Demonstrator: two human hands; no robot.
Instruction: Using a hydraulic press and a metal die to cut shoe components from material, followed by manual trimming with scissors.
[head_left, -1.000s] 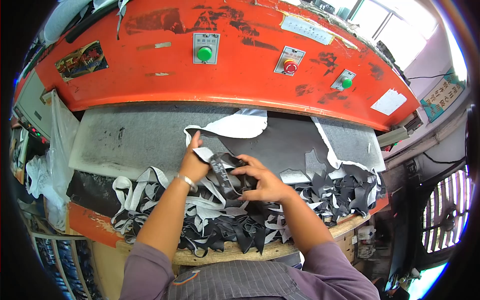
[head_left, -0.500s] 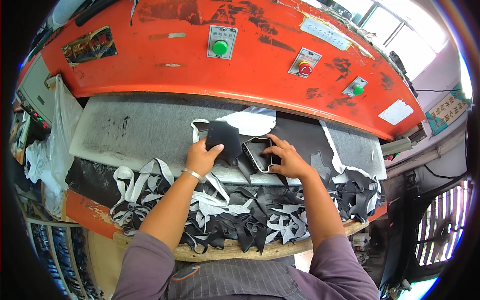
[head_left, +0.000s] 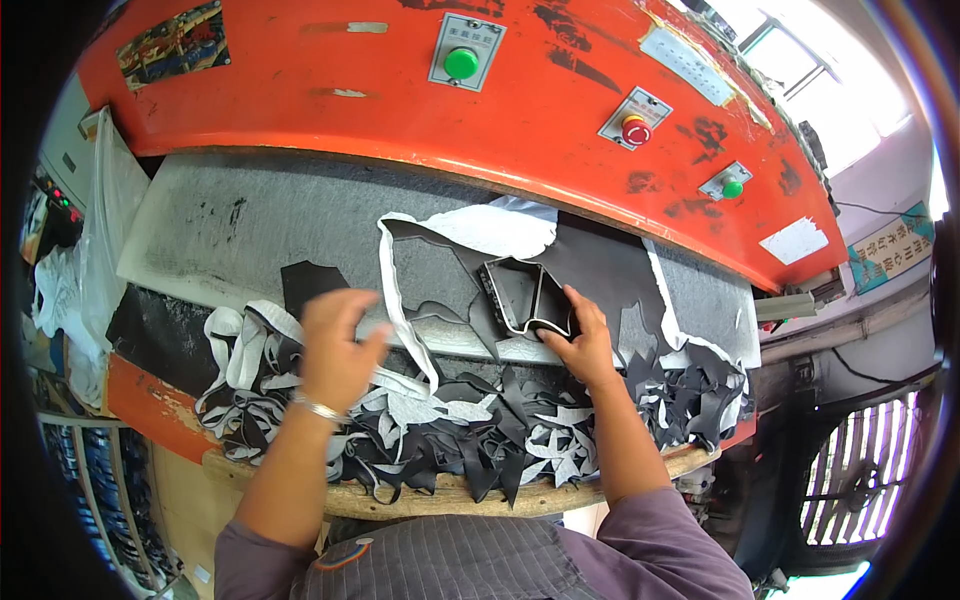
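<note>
A metal cutting die [head_left: 488, 290] with thin upright walls and a dividing wall inside sits on black sheet material [head_left: 600, 262] with a white edge. My right hand [head_left: 586, 340] grips the die's right side, thumb at its near edge and fingers along its outer wall. To the left, my left hand [head_left: 342, 350] is slightly blurred, its thumb apart from the fingers and nothing seen in it. Just beyond that hand a flat black cut piece [head_left: 312, 283] lies on the grey press bed [head_left: 220, 235]; the hand partly covers its near edge.
Black and white offcuts [head_left: 480, 440] heap along the bed's near side, above a wooden edge [head_left: 450, 497]. The orange press beam [head_left: 330, 115] spans the far side, bearing green buttons [head_left: 461, 63] and a red button [head_left: 635, 130]. A clear plastic bag [head_left: 105, 220] hangs at left.
My left hand has moved left and nearer, letting go of the black piece, which now lies on the bed. My right hand has shifted from the die's top to its right side.
</note>
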